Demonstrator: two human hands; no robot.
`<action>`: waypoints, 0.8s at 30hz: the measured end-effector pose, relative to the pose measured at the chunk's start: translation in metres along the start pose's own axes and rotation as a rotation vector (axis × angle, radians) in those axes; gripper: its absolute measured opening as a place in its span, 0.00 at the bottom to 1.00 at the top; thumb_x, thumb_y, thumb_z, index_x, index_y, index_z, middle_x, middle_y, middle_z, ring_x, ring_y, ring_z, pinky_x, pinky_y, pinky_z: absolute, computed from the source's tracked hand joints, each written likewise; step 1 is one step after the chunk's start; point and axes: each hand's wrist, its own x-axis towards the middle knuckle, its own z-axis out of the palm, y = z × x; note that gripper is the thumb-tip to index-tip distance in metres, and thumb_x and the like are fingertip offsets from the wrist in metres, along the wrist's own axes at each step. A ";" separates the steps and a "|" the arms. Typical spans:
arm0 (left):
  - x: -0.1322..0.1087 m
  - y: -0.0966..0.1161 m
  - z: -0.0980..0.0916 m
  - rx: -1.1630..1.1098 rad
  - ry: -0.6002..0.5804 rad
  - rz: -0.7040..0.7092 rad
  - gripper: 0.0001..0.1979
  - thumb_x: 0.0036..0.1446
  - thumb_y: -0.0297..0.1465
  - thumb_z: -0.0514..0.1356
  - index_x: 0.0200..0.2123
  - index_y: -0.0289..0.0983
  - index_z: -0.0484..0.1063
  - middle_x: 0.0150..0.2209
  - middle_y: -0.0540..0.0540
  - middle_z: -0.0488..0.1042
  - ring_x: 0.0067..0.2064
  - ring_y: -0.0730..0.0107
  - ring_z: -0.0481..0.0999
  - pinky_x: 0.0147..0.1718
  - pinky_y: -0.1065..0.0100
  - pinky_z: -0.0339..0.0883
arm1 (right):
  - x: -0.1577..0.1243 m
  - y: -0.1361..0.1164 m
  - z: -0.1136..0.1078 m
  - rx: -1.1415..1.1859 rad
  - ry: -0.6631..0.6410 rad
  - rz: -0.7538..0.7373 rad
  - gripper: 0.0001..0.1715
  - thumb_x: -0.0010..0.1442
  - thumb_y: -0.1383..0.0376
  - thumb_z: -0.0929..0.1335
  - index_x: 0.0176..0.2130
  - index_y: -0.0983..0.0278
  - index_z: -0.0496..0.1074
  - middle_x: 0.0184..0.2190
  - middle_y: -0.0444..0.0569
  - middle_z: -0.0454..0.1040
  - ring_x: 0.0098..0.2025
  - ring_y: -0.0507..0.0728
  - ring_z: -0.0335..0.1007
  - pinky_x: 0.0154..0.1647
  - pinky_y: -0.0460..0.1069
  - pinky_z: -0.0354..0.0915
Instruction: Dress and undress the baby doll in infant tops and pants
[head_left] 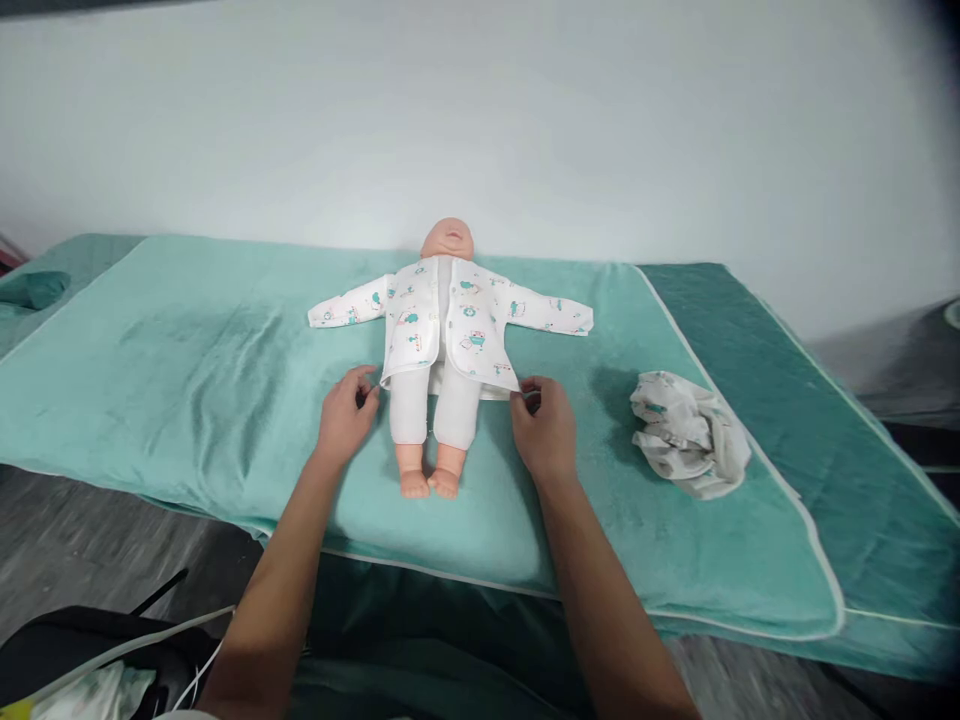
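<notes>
A baby doll [449, 240] lies on its back, feet toward me, on a green velvety cover. It wears white trousers [409, 405] and a white printed jacket [472, 315], whose front is unfastened with the two edges side by side. Both sleeves stretch out sideways. At the jacket's lower left corner, my left hand [349, 415] is just beside the hem, thumb and forefinger a little apart with nothing visible between them. Pinched in my right hand [546, 425] is the hem's lower right corner. The fingertips of that hand are partly hidden behind its thumb.
A crumpled bundle of printed white cloth [691, 435] lies to the right on the green cover [225, 380]. Behind the padded table rises a white wall [480, 120]. At the lower left are a black chair [75, 650] and a pale cable [135, 645].
</notes>
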 end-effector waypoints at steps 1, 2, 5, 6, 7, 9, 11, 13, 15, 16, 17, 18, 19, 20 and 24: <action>0.000 0.000 0.000 0.002 0.000 0.004 0.16 0.63 0.32 0.57 0.53 0.39 0.73 0.31 0.51 0.71 0.35 0.66 0.71 0.41 0.64 0.65 | 0.000 0.001 0.000 -0.003 0.005 -0.016 0.13 0.62 0.58 0.65 0.43 0.63 0.70 0.40 0.51 0.74 0.36 0.57 0.68 0.40 0.54 0.65; -0.001 0.000 -0.001 0.002 0.005 0.008 0.16 0.63 0.32 0.57 0.53 0.38 0.73 0.31 0.51 0.72 0.36 0.66 0.72 0.41 0.64 0.66 | 0.000 0.002 0.001 -0.003 0.008 -0.032 0.13 0.61 0.59 0.65 0.43 0.63 0.70 0.41 0.52 0.74 0.36 0.57 0.69 0.41 0.54 0.65; -0.003 0.002 -0.003 -0.033 0.019 0.010 0.13 0.65 0.35 0.57 0.49 0.38 0.75 0.34 0.49 0.76 0.38 0.66 0.75 0.43 0.64 0.68 | 0.000 0.007 0.002 0.037 0.008 -0.080 0.15 0.59 0.65 0.63 0.46 0.63 0.70 0.44 0.53 0.73 0.40 0.57 0.70 0.42 0.53 0.67; -0.004 0.003 -0.004 -0.052 0.011 0.007 0.12 0.66 0.36 0.57 0.47 0.38 0.75 0.35 0.48 0.77 0.38 0.66 0.76 0.43 0.64 0.69 | -0.001 0.009 0.002 0.062 0.017 -0.093 0.17 0.57 0.67 0.63 0.47 0.63 0.70 0.45 0.53 0.73 0.41 0.57 0.71 0.42 0.53 0.67; -0.006 0.004 -0.004 -0.071 -0.005 0.005 0.12 0.67 0.38 0.57 0.45 0.38 0.75 0.36 0.48 0.78 0.39 0.66 0.76 0.43 0.64 0.69 | -0.002 0.011 0.001 0.084 0.033 -0.109 0.18 0.56 0.68 0.62 0.47 0.63 0.69 0.45 0.53 0.73 0.43 0.57 0.71 0.42 0.53 0.68; -0.011 0.008 -0.006 -0.093 -0.049 0.013 0.13 0.68 0.40 0.57 0.43 0.38 0.75 0.37 0.47 0.79 0.38 0.66 0.77 0.43 0.64 0.70 | -0.005 0.013 -0.003 0.095 0.084 -0.162 0.19 0.56 0.69 0.62 0.47 0.63 0.69 0.47 0.55 0.74 0.48 0.59 0.72 0.44 0.54 0.70; -0.019 0.011 -0.007 -0.096 -0.080 0.058 0.14 0.69 0.41 0.56 0.44 0.38 0.75 0.38 0.46 0.79 0.39 0.66 0.77 0.43 0.63 0.71 | -0.009 0.017 -0.011 0.040 0.139 -0.231 0.17 0.58 0.68 0.63 0.47 0.63 0.70 0.50 0.59 0.73 0.54 0.62 0.71 0.52 0.59 0.70; -0.030 0.014 -0.007 -0.092 -0.072 0.153 0.14 0.70 0.41 0.56 0.49 0.38 0.74 0.44 0.43 0.79 0.45 0.63 0.78 0.47 0.61 0.72 | -0.012 0.022 -0.025 -0.073 0.183 -0.282 0.15 0.60 0.68 0.64 0.48 0.63 0.70 0.55 0.61 0.72 0.60 0.64 0.68 0.60 0.63 0.66; -0.042 0.016 -0.006 -0.079 -0.063 0.299 0.17 0.70 0.41 0.57 0.56 0.40 0.72 0.56 0.38 0.75 0.58 0.58 0.75 0.56 0.55 0.71 | -0.012 0.030 -0.044 -0.214 0.226 -0.302 0.16 0.61 0.68 0.65 0.50 0.63 0.69 0.59 0.63 0.69 0.64 0.66 0.64 0.65 0.66 0.62; -0.048 0.017 -0.006 -0.071 -0.072 0.383 0.20 0.69 0.42 0.57 0.60 0.41 0.70 0.63 0.36 0.70 0.64 0.55 0.71 0.61 0.52 0.68 | -0.012 0.034 -0.055 -0.285 0.242 -0.309 0.17 0.61 0.68 0.65 0.51 0.63 0.69 0.61 0.63 0.68 0.66 0.67 0.62 0.67 0.67 0.60; -0.053 0.018 -0.004 -0.063 -0.096 0.466 0.24 0.68 0.44 0.58 0.63 0.43 0.67 0.68 0.35 0.65 0.69 0.52 0.65 0.65 0.48 0.64 | -0.011 0.038 -0.066 -0.355 0.253 -0.312 0.18 0.61 0.68 0.65 0.52 0.63 0.69 0.62 0.63 0.68 0.68 0.67 0.61 0.68 0.68 0.58; -0.058 0.019 -0.003 -0.052 -0.132 0.544 0.29 0.66 0.47 0.59 0.66 0.44 0.64 0.71 0.34 0.60 0.72 0.48 0.60 0.68 0.45 0.60 | -0.011 0.041 -0.078 -0.422 0.259 -0.311 0.19 0.61 0.67 0.66 0.53 0.63 0.68 0.64 0.64 0.67 0.68 0.68 0.60 0.69 0.67 0.56; -0.062 0.021 -0.001 -0.034 -0.176 0.615 0.34 0.64 0.51 0.61 0.68 0.44 0.62 0.73 0.33 0.57 0.74 0.45 0.56 0.69 0.42 0.58 | -0.010 0.045 -0.089 -0.488 0.264 -0.296 0.21 0.61 0.67 0.66 0.54 0.63 0.68 0.65 0.65 0.67 0.69 0.68 0.60 0.69 0.67 0.55; -0.065 0.024 0.001 -0.001 -0.220 0.669 0.38 0.60 0.52 0.63 0.69 0.44 0.62 0.74 0.32 0.55 0.75 0.42 0.53 0.70 0.40 0.56 | -0.010 0.047 -0.100 -0.552 0.268 -0.260 0.22 0.62 0.67 0.65 0.56 0.64 0.68 0.65 0.65 0.67 0.68 0.69 0.60 0.69 0.66 0.55; -0.067 0.036 0.012 0.177 -0.282 0.725 0.29 0.62 0.42 0.66 0.65 0.46 0.69 0.73 0.36 0.59 0.76 0.41 0.51 0.69 0.37 0.55 | -0.009 0.055 -0.132 -0.759 0.157 0.020 0.25 0.63 0.68 0.62 0.58 0.68 0.70 0.59 0.69 0.73 0.58 0.71 0.68 0.58 0.62 0.63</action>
